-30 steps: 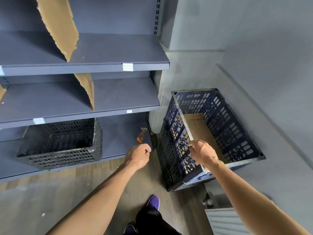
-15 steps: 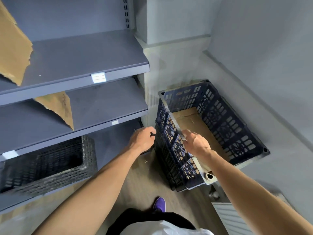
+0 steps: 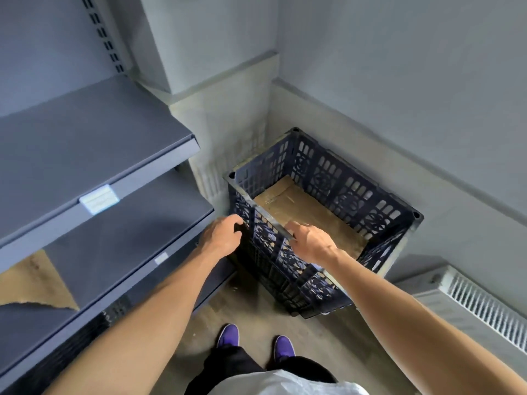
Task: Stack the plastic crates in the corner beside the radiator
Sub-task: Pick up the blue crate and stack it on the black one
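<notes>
**Upper crate at the corner stack: seating check in hand**

Item: The dark blue crate point(image 3: 342, 189) stands in the corner, apparently on a darker lower crate point(image 3: 271, 283) of like footprint. It is upright, mouth upward, with a cardboard liner point(image 3: 308, 215) on its floor.

Orientation: The long axis runs along the right-hand wall. One short end faces the corner pillar point(image 3: 228, 124); the other faces the radiator point(image 3: 482, 306), which is near but apart from it.

Grip: The right hand point(image 3: 310, 242) is curled over the near long rim and clamped on it. The left hand point(image 3: 224, 238) has curled fingers against the outer face of the same wall, near its pillar end. Whether they hook into the lattice or only press on it cannot be told.

Judgement: The step appears to be the final squaring of the upper crate on the one below. The far corners look settled, but the near right corner is hidden behind the forearm.

Recommendation: Keep both hands on the near wall and nudge along the long axis. Confirm that every corner post sits over its counterpart. Press down lightly to test for rocking before letting go. Avoid a one-sided push, which could skew the crate towards the wall.

Surroundings: Grey shelving point(image 3: 94, 155) stands to the left, with torn cardboard point(image 3: 34, 280) on a lower shelf.
</notes>
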Available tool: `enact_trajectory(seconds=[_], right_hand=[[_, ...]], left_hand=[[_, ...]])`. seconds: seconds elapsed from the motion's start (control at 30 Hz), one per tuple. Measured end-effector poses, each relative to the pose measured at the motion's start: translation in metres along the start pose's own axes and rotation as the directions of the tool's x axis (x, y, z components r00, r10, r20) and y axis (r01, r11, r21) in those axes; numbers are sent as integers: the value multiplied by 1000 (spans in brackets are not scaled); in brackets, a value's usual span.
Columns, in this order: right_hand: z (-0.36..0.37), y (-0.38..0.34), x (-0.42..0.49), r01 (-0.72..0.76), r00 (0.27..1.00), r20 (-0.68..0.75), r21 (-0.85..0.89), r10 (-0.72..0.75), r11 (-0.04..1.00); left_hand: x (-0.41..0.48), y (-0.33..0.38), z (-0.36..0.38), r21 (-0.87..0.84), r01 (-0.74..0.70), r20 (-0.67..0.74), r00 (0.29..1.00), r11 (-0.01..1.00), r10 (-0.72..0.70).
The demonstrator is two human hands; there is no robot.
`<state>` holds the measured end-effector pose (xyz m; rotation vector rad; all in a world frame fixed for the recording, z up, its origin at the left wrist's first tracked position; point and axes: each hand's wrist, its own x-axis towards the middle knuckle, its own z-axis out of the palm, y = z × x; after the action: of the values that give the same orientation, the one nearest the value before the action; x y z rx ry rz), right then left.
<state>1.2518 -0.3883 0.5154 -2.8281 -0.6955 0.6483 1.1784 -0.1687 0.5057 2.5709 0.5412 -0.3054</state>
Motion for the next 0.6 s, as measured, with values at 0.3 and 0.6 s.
enact_trajectory(seconds=[0.3,0.6], right_hand=[[18,-23,3,-171,983,-57,90,177,981],[35,-18,2,-226,966,-88,154,241,962]], left_hand=[[72,-23,-38,141,-212,6,977,967,213],[105,-8,-14,297,-361,92,932,884,350]])
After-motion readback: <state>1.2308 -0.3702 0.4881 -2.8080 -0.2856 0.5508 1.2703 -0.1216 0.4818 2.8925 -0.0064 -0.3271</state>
